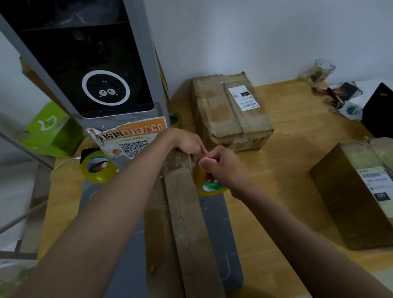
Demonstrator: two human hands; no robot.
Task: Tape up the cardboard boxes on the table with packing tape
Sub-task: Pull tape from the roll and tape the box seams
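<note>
Nearest you, the long cardboard box (189, 236) runs away down the grey mat (223, 244) on the wooden table (281, 183). Your left hand (187, 141) rests on its far end, fingers curled over the edge. Your right hand (220, 168) pinches something pink just beside that end, with a yellow tape roll (211, 188) under it. Another tape roll (97, 167) sits left. Two more boxes, one at the back (230, 111) and one at right (374, 194), lie well apart.
</note>
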